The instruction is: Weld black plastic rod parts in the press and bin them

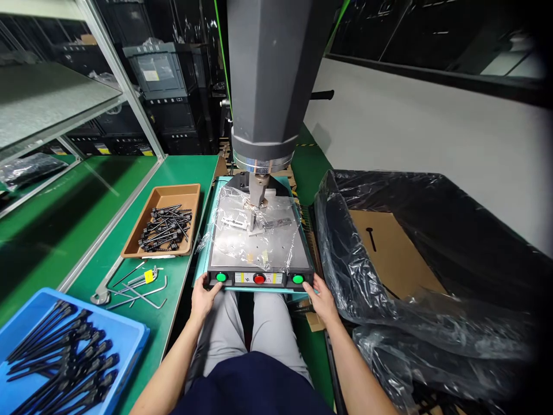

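My left hand (204, 301) is curled around the left front corner of a press machine's base (276, 260), its thumb at the left green button (222, 277). At the opposite corner my right hand (322, 300) grips the base the same way, thumb beside the right green button (298, 279). Between them sits a red button (259, 279). Clear plastic film covers the metal plate. The machine's grey head (270, 75) hangs above, and its narrow metal horn (258, 191) reaches down to a small fixture on the plate, where any workpiece is hard to make out.
Left on the green table are a brown tray (196, 222) of black stemmed parts, hex keys (142, 294), an adjustable wrench (101, 295) and a blue bin (140, 329) of longer black parts. At right, a plastic-lined box (337, 242) holds cardboard (401, 248) and a black part (371, 239).
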`<state>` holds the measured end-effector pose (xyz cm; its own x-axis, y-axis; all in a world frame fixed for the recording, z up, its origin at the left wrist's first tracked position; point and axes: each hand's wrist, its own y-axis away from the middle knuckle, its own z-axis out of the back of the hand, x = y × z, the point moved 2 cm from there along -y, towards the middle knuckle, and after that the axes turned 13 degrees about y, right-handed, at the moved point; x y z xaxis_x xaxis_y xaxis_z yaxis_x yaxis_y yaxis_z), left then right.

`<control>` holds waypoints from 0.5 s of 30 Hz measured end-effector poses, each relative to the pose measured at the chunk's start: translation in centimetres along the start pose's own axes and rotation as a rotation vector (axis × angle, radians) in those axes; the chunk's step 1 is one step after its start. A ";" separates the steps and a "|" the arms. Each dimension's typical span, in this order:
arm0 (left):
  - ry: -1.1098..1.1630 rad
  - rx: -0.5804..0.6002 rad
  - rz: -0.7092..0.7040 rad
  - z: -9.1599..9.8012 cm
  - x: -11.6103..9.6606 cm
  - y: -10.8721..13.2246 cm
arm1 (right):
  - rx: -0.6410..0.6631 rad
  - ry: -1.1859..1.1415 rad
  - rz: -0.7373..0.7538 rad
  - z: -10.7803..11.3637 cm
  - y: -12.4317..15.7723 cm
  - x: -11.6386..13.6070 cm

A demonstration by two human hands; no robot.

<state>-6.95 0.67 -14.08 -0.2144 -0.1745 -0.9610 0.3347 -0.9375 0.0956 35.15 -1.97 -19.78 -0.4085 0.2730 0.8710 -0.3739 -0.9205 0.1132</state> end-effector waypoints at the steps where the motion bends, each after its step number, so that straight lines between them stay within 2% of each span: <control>1: 0.007 -0.011 0.005 0.2 -0.3 0.1 | 0.012 -0.024 0.000 0.1 -0.1 0.1; 3: 0.018 -0.071 -0.027 0.6 -1.5 0.5 | 0.035 -0.087 0.007 0.5 -0.3 0.6; 5: 0.027 -0.124 -0.126 1.0 -3.4 0.7 | 0.007 -0.135 0.013 1.3 -0.8 1.8; 8: 0.052 -0.122 -0.308 1.0 -7.1 -0.1 | -0.149 -0.166 0.059 2.9 -2.1 4.9; 11: 0.062 -0.108 -0.415 0.6 -10.8 -3.1 | -0.235 -0.207 0.166 3.6 -4.1 9.3; 15: -0.009 -0.090 -0.421 -0.8 -14.3 -9.2 | -0.117 -0.263 0.230 2.3 -6.9 14.2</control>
<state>-6.26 12.00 -1.39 -0.3573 0.2150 -0.9089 0.2952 -0.8973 -0.3283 33.82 7.58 -7.13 -0.2703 -0.0323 0.9622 -0.3963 -0.9071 -0.1418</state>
